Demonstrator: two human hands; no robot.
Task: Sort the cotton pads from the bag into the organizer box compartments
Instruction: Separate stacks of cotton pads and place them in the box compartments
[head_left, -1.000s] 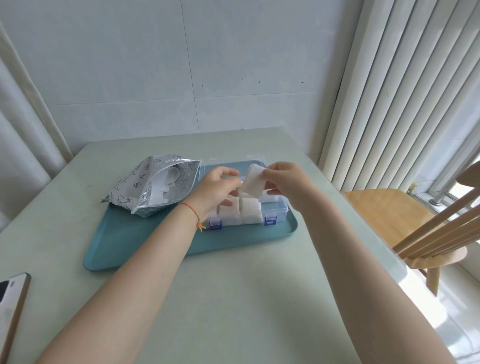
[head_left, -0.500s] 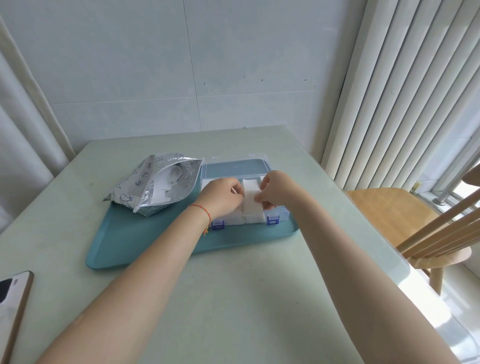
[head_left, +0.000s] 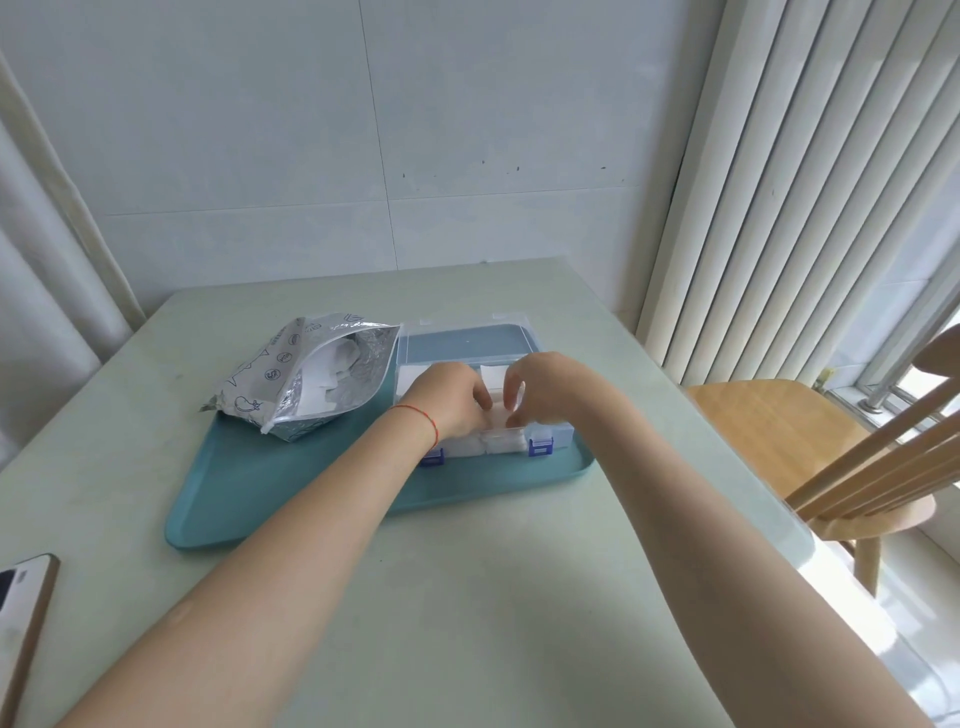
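Landmark: the organizer box (head_left: 540, 434), a clear case with blue latches, is taken as the reference; it sits on the right part of a teal tray (head_left: 291, 488), with its lid laid open on the side away from the person.

Pad in hand: a white stack of cotton pads (head_left: 497, 410) is held down into a compartment near the middle of the organizer box, between the two hands.

Left hand: the left hand (head_left: 452, 402) is set over the left-centre of the organizer box, its fingers curled at the stack; a pinch on it is judged likely.

Right hand: the right hand (head_left: 540, 389) is set over the right-centre of the organizer box, with bent fingers closed on the stack's right edge.

Done so far: white pads are seen through the front wall of the organizer box, so the near compartments are judged filled; more white shows in the back row, at the left and just behind the fingers.

Hidden: the compartments under the hands and at the right end cannot be judged, being covered.

Left to do: the foil bag (head_left: 291, 384), lying open on the tray just left of the organizer box, still holds loose pads at its mouth, so further loads are judged necessary.

Stage: the task is judged well under way but unfinished.

Other: a phone (head_left: 21, 613) lies well left of the organizer box, near the table's front edge.
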